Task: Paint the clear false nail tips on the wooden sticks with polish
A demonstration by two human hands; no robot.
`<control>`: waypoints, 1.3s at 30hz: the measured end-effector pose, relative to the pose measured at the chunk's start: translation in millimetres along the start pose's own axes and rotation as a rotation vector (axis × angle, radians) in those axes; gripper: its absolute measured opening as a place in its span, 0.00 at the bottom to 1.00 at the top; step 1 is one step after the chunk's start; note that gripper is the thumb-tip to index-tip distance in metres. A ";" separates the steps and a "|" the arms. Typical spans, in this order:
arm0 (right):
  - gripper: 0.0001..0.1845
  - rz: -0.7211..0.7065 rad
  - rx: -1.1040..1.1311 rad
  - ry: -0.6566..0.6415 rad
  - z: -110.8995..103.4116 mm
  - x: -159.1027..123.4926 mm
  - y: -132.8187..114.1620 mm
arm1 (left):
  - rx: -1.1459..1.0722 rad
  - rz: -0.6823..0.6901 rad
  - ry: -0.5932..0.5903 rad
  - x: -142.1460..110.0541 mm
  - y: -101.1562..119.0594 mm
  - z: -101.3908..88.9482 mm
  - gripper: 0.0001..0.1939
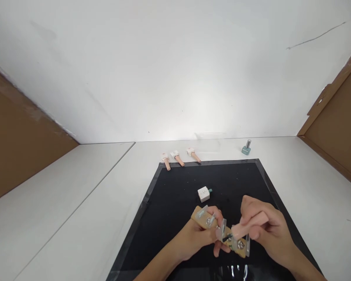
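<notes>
My left hand point(203, 236) is closed around a wooden nail-tip holder point(201, 212), a tan strip with round metal studs and several pale nail tips point(221, 230) standing on it. My right hand point(269, 224) grips a pink nail polish brush cap point(250, 225), slanted down to the left. Its dark bristle end meets or lies very close to one of the nail tips near the middle of the strip; actual contact is hard to make out. Beyond my hands, a white polish bottle point(204, 194) with a green neck lies on the black mat.
The black mat point(175, 203) is edged with dark tape on a white table. Along its back edge lie white bottles with pink caps point(165, 161) point(177, 158) point(193, 155). A teal polish bottle point(246, 150) stands back right. Brown cardboard panels point(23, 136) flank the table.
</notes>
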State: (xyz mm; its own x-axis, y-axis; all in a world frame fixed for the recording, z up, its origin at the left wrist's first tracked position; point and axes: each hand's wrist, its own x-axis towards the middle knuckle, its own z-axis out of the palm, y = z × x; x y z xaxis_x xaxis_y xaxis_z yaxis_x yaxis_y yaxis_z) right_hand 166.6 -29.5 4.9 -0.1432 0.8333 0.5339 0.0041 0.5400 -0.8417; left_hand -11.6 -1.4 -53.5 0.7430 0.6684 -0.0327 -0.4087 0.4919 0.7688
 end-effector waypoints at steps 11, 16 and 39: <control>0.13 0.023 -0.093 0.029 0.0 -5.3 0.3 | -0.111 -0.021 -0.087 1.0 -5.3 -2.2 0.10; 0.12 0.025 -0.103 0.063 -0.2 -5.8 1.4 | -0.136 -0.041 -0.102 0.6 -7.1 -2.7 0.13; 0.17 0.054 -0.003 0.124 1.4 -5.3 0.7 | -0.053 -0.038 -0.179 -3.5 -6.5 -5.5 0.08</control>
State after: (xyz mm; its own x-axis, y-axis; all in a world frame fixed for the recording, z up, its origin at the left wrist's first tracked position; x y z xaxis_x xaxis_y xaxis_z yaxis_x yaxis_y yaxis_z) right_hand 165.9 -33.7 1.4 -0.0195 0.8693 0.4939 0.0112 0.4941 -0.8693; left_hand -14.5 -3.8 -61.9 0.8391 0.5410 0.0569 -0.4025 0.5471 0.7339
